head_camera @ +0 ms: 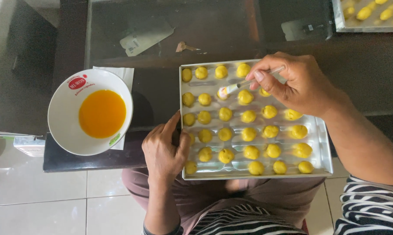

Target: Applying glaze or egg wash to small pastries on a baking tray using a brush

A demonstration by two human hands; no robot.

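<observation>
Striped sleeves are framing the view. Left hand (pixel 163 152) is gripping the tray (pixel 322 150) at its left edge, fingers curled, thumb up along the rim. Right hand (pixel 292 85) is pinching a brush (pixel 244 83), its long axis running left and slightly down, tip touching a dough ball (pixel 223 93) in the second row. Bowl (pixel 66 126) of yolk is sitting well left.

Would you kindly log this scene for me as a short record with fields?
left hand: grips the left edge of the metal tray
right hand: holds a small brush, tip at a dough ball
tray contents: rows of yellow dough balls
bowl: white, holds orange-yellow liquid, left of tray
second tray: top right, partly in view
</observation>
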